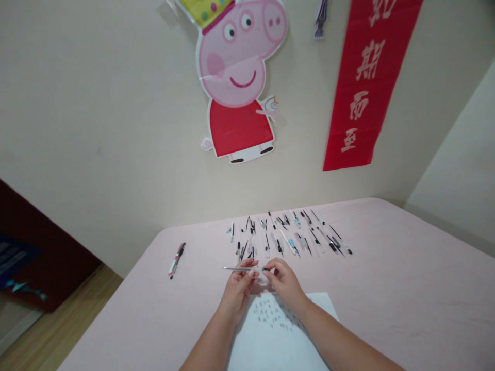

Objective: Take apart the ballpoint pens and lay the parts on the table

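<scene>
In the head view, my left hand (240, 285) is closed around a slim clear pen barrel (236, 268), which lies level with its thin end pointing left. My right hand (284, 281) pinches a small dark piece (265, 269) at the right end of the barrel; whether the two are joined I cannot tell. Both hands are just above a white sheet of paper (278, 348) with handwritten characters on its upper part. Behind the hands, several pen parts (292, 245) lie spread in two rough rows: caps, refills and clear barrels.
A pair of pens (178, 260) lies apart at the left of the pink-covered table (406, 288). The wall behind carries a pig cutout (240, 82) and a red banner (367, 77). A dark red panel (42, 257) stands beyond the table's left edge.
</scene>
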A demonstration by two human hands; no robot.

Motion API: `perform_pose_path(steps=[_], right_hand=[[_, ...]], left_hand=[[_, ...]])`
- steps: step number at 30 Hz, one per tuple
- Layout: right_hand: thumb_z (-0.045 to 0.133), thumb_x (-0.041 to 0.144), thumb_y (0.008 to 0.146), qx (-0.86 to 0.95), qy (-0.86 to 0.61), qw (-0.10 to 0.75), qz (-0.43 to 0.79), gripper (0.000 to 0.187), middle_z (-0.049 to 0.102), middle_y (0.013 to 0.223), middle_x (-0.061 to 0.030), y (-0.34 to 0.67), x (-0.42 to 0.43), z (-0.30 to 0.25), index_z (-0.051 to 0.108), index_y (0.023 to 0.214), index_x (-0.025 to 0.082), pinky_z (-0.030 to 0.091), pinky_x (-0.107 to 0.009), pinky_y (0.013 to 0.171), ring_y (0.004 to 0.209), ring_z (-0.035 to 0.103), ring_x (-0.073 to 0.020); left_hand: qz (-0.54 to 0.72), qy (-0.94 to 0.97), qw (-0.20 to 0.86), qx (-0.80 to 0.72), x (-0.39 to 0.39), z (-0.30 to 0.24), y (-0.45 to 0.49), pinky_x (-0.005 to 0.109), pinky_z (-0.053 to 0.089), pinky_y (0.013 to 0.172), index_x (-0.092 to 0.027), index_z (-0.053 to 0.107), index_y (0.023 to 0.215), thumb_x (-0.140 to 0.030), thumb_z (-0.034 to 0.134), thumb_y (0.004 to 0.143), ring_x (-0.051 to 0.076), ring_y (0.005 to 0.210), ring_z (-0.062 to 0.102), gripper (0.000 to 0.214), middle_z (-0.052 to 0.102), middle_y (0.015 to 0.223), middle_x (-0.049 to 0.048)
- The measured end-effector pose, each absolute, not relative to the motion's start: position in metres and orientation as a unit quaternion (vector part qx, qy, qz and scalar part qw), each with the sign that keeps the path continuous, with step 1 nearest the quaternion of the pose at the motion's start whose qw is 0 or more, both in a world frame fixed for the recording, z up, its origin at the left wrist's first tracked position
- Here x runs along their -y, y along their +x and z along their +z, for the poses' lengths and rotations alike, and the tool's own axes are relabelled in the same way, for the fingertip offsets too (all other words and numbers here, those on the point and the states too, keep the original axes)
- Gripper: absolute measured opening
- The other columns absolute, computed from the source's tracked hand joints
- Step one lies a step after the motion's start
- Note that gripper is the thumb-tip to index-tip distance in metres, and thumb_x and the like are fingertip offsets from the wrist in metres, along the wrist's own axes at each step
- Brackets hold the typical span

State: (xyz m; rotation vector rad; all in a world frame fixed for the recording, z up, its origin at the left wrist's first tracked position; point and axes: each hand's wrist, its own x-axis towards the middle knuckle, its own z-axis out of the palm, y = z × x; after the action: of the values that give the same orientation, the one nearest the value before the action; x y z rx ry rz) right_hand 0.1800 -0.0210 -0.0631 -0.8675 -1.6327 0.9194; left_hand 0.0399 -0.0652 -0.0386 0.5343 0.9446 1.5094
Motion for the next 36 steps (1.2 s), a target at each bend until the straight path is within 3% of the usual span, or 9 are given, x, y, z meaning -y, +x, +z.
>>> perform_pose_path(steps=[4, 9, 17, 23, 30, 36], right_hand=[[0.056, 0.026, 0.079, 0.68, -0.359, 0.516, 0.377, 0.009, 0.06, 0.076, -0.0034, 0.179, 0.021, -0.062, 0.06, 0.074, 0.02, 0.042, -0.029, 0.065, 0.073, 0.054, -0.0177], [0.057, 0.024, 0.078, 0.679, -0.361, 0.518, 0.374, 0.007, 0.061, 0.077, -0.0038, 0.18, 0.023, -0.057, 0.061, 0.074, 0.02, 0.043, -0.029, 0.066, 0.075, 0.056, -0.0186], [0.053, 0.025, 0.078, 0.638, -0.381, 0.501, 0.444, 0.008, 0.059, 0.069, -0.0003, 0.181, 0.024, -0.06, 0.058, 0.079, 0.019, 0.043, -0.026, 0.055, 0.06, 0.053, -0.015], [0.048, 0.022, 0.082, 0.674, -0.365, 0.503, 0.401, 0.021, 0.063, 0.084, -0.0056, 0.182, 0.023, -0.058, 0.067, 0.089, 0.019, 0.045, -0.028, 0.064, 0.078, 0.059, -0.0185], [0.056, 0.022, 0.081, 0.71, -0.372, 0.467, 0.372, 0.012, 0.059, 0.071, -0.0024, 0.18, 0.024, -0.06, 0.065, 0.073, 0.019, 0.042, -0.028, 0.065, 0.069, 0.055, -0.0167], [0.053, 0.022, 0.081, 0.688, -0.387, 0.49, 0.369, 0.013, 0.059, 0.072, -0.0028, 0.183, 0.023, -0.056, 0.063, 0.073, 0.019, 0.041, -0.027, 0.061, 0.067, 0.054, -0.0166]], left_hand=[[0.659, 0.213, 0.584, -0.423, 0.061, -0.046, 0.038, 0.017, 0.05, 0.059, -0.012, 0.066, 0.083, -0.02, 0.083, 0.059, 0.009, 0.065, 0.065, 0.031, 0.071, 0.087, 0.006], [0.675, 0.198, 0.568, -0.427, 0.057, -0.051, 0.034, 0.013, 0.047, 0.052, -0.012, 0.063, 0.071, -0.029, 0.085, 0.056, 0.007, 0.056, 0.06, 0.032, 0.064, 0.061, -0.0012], [0.685, 0.181, 0.553, -0.438, 0.056, -0.048, 0.034, 0.013, 0.048, 0.051, -0.013, 0.062, 0.075, -0.025, 0.083, 0.061, 0.007, 0.057, 0.06, 0.028, 0.063, 0.063, -0.0013], [0.683, 0.192, 0.554, -0.436, 0.057, -0.048, 0.035, 0.013, 0.048, 0.052, -0.013, 0.063, 0.075, -0.029, 0.085, 0.058, 0.007, 0.058, 0.06, 0.032, 0.064, 0.064, -0.0013], [0.679, 0.217, 0.54, -0.448, 0.058, -0.047, 0.033, 0.014, 0.047, 0.054, -0.014, 0.063, 0.076, -0.035, 0.085, 0.055, 0.008, 0.061, 0.061, 0.037, 0.065, 0.067, -0.0006], [0.733, 0.148, 0.502, -0.434, 0.053, -0.038, 0.014, 0.013, 0.047, 0.05, -0.015, 0.062, 0.075, -0.022, 0.08, 0.064, 0.006, 0.054, 0.058, 0.022, 0.062, 0.062, -0.0046]])
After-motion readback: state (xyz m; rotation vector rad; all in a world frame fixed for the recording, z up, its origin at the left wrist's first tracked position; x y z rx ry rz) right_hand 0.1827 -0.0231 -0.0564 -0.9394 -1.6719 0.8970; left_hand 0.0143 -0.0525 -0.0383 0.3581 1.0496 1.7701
